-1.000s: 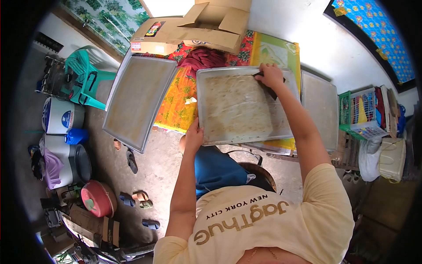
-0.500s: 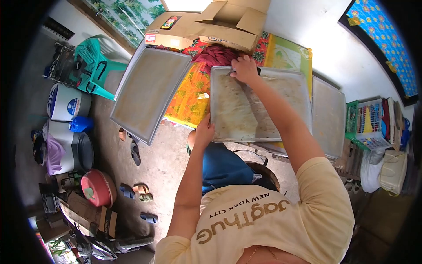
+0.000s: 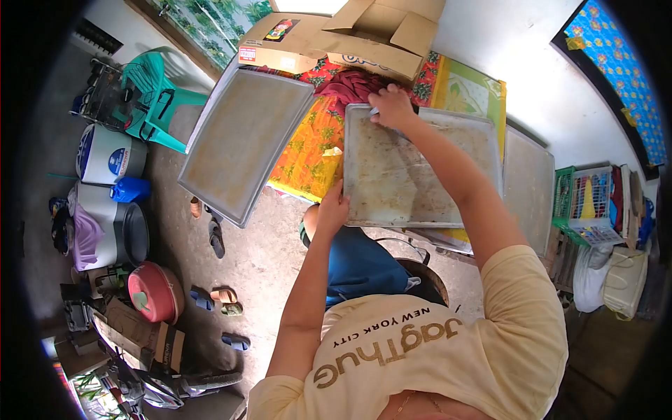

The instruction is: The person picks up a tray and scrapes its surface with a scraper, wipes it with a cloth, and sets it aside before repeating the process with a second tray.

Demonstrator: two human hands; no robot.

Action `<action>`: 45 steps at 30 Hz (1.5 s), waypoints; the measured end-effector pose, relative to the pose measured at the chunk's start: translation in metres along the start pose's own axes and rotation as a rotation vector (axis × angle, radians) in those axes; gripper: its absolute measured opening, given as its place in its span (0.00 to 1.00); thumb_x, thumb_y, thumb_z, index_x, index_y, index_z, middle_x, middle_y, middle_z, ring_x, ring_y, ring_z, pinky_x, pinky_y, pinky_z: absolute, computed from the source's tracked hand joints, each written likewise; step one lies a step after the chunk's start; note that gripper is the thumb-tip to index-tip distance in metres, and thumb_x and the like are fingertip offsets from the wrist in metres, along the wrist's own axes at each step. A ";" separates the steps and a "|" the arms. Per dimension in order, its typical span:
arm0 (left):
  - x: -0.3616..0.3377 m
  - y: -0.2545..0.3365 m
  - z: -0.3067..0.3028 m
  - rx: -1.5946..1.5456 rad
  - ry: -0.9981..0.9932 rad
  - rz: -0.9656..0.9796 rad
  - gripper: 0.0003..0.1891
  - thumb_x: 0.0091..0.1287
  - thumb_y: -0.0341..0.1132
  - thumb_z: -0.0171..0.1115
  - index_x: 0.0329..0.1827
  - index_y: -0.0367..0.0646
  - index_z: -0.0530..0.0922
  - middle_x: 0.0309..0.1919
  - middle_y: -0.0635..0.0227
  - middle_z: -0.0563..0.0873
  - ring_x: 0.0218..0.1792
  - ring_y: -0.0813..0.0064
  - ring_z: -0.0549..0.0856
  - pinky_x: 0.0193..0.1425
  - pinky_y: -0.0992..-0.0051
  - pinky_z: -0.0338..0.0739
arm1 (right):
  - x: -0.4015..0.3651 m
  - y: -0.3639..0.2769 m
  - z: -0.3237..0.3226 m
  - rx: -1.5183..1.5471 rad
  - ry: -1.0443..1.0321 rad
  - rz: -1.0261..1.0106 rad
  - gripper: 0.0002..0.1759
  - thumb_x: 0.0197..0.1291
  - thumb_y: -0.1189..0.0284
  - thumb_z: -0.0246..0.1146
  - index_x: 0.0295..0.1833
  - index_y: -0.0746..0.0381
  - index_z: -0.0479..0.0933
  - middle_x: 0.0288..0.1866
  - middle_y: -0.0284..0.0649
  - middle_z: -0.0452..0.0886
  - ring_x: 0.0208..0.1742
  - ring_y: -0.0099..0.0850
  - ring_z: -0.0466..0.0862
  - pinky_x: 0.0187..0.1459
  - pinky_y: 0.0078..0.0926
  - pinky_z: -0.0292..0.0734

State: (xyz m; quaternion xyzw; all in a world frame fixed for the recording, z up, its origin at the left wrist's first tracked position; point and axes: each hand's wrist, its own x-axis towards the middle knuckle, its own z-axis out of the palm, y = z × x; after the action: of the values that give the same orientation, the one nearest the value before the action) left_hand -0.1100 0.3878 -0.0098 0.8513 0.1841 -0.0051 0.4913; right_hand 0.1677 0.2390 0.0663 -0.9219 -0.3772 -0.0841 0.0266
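Two hands clamp the tray (image 3: 413, 175): left hand (image 3: 334, 210) its near edge, right hand (image 3: 392, 106) its far corner.

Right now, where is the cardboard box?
In the head view the cardboard box sits top centre, past the flowery cloth, just beyond the right hand and the metal tray it touches.

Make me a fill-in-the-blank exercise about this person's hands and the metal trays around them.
1. The left hand grips the near-left corner of the rectangular grey metal tray, and the right hand touches its ____ edge.
2. A second grey metal tray lies to the ____ of the held one.
3. Beyond both trays sits an open brown ____ box.

Missing words: far; left; cardboard.
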 end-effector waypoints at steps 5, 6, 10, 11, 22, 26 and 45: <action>-0.001 0.004 -0.001 0.017 0.004 -0.021 0.28 0.66 0.31 0.62 0.72 0.44 0.71 0.29 0.65 0.80 0.32 0.71 0.79 0.42 0.72 0.76 | 0.003 -0.007 -0.002 0.032 -0.030 -0.086 0.21 0.45 0.55 0.75 0.42 0.50 0.77 0.43 0.34 0.81 0.54 0.40 0.76 0.49 0.44 0.75; 0.000 0.004 0.001 0.006 0.004 -0.018 0.28 0.66 0.32 0.62 0.72 0.44 0.71 0.30 0.65 0.81 0.33 0.71 0.80 0.42 0.72 0.76 | 0.001 -0.010 0.000 0.024 -0.016 -0.133 0.21 0.45 0.55 0.75 0.41 0.50 0.77 0.43 0.33 0.81 0.54 0.40 0.76 0.49 0.44 0.74; -0.006 0.017 -0.007 0.028 0.001 -0.041 0.29 0.66 0.33 0.62 0.72 0.45 0.71 0.32 0.65 0.81 0.35 0.71 0.81 0.44 0.71 0.76 | 0.008 0.000 0.001 0.063 -0.029 0.003 0.21 0.45 0.54 0.76 0.42 0.50 0.78 0.44 0.34 0.82 0.55 0.40 0.76 0.50 0.44 0.75; -0.008 0.023 -0.009 0.044 -0.001 -0.053 0.29 0.66 0.33 0.62 0.72 0.45 0.71 0.32 0.65 0.81 0.35 0.71 0.81 0.44 0.71 0.76 | 0.008 -0.005 0.000 0.091 -0.110 -0.021 0.22 0.44 0.54 0.76 0.43 0.50 0.79 0.45 0.35 0.83 0.56 0.40 0.76 0.51 0.44 0.75; 0.000 0.008 -0.005 0.004 -0.015 -0.032 0.28 0.65 0.32 0.62 0.70 0.41 0.72 0.34 0.58 0.83 0.35 0.65 0.82 0.44 0.68 0.76 | -0.012 -0.024 -0.011 0.045 -0.064 -0.083 0.23 0.46 0.54 0.75 0.44 0.51 0.75 0.45 0.36 0.81 0.56 0.42 0.75 0.51 0.47 0.75; -0.001 0.015 -0.010 -0.051 -0.059 -0.077 0.27 0.65 0.31 0.61 0.70 0.40 0.72 0.33 0.56 0.83 0.36 0.64 0.83 0.46 0.66 0.77 | -0.020 0.000 -0.008 0.151 -0.124 0.056 0.24 0.45 0.53 0.76 0.45 0.51 0.76 0.47 0.38 0.81 0.58 0.43 0.75 0.53 0.47 0.74; 0.007 0.013 -0.015 -0.356 -0.142 -0.210 0.28 0.67 0.25 0.58 0.73 0.42 0.71 0.30 0.71 0.80 0.28 0.80 0.78 0.32 0.76 0.77 | -0.151 -0.071 -0.027 0.294 -0.227 -0.241 0.20 0.47 0.57 0.74 0.43 0.52 0.79 0.44 0.33 0.81 0.55 0.37 0.77 0.51 0.42 0.73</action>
State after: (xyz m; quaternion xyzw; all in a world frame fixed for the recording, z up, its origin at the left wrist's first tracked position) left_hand -0.1018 0.3965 0.0068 0.7246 0.2350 -0.0836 0.6424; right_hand 0.0086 0.1822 0.0657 -0.8599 -0.4935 0.0734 0.1080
